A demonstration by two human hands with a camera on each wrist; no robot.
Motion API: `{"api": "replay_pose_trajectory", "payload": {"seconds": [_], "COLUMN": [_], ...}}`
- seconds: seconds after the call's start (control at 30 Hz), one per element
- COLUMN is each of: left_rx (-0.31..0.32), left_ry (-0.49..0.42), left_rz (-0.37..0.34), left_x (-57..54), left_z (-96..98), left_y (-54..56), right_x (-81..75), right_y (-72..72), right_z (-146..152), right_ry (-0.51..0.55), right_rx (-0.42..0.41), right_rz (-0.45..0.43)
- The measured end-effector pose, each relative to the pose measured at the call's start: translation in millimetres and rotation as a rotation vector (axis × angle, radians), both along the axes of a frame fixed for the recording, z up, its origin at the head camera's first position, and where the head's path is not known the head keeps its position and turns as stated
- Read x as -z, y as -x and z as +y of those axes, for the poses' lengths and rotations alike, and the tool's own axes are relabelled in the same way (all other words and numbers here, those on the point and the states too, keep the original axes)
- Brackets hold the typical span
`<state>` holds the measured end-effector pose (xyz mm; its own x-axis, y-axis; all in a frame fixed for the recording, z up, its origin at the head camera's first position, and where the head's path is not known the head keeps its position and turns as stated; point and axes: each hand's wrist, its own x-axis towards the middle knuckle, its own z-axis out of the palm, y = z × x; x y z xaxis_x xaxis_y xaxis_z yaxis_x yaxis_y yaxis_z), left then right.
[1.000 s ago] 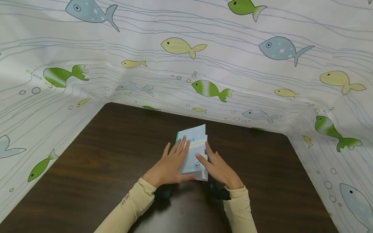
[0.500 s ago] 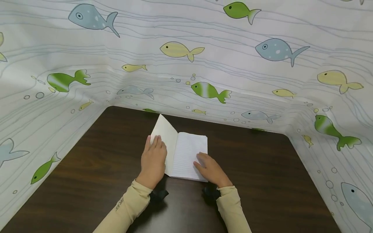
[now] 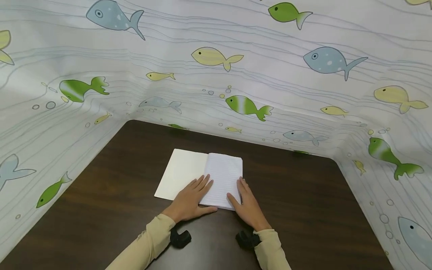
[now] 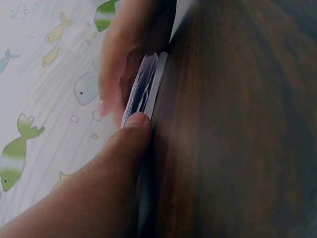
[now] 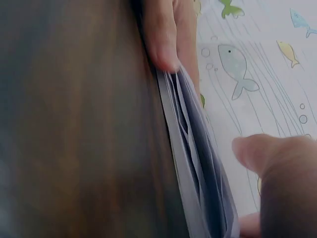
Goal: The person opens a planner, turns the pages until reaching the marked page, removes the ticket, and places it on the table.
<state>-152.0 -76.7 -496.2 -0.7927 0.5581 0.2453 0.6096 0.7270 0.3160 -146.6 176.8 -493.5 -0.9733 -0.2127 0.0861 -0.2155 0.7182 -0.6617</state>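
A notebook (image 3: 224,168) lies open on the dark wood table, its cover (image 3: 185,167) flat to the left and a lined page facing up on the right. My left hand (image 3: 189,200) rests across the fold with straight fingers, its thumb (image 4: 131,136) at the near edge of the pages. At the right edge of the page is my right hand (image 3: 249,210), fingers extended along that edge. Its thumb (image 5: 262,153) is over the page. In the right wrist view the page edges (image 5: 200,158) look slightly fanned.
A dark wood table (image 3: 303,210) surrounds the notebook. White sheeting (image 3: 270,48) printed with fish rises at the back and both sides. A black band with a device (image 3: 180,239) is on the left wrist, and another (image 3: 248,240) on the right.
The closed notebook has been opened: its cover swung over to the left and now lies flat. My left hand went left with the cover, then came back to the fold.
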Motion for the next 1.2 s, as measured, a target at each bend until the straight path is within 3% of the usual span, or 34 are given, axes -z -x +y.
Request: {"api": "replay_pose_trajectory", "payload": {"seconds": [0.23, 0.5, 0.87, 1.2], "left_rx": [-0.016, -0.072, -0.028, 0.007], "left_ry": [-0.021, -0.198, -0.379, -0.443], "left_rz": [-0.019, -0.183, -0.225, -0.258], "left_x": [0.4, -0.4, -3.5, -0.4], "left_z": [-1.1, -5.2, -15.5, -21.4], "left_y": [4.3, 11.4, 11.7, 10.6], "right_x": [3.5, -0.9, -3.4, 0.1], "right_y": [-2.3, 1.5, 3.9, 4.7], "right_z": [-1.7, -6.1, -7.8, -6.1], "right_ry": [-0.018, -0.037, -0.079, -0.097], "right_rx": [0.015, 0.013, -0.01, -0.018], "right_rz": [0.067, 0.069, 0.008, -0.011]}}
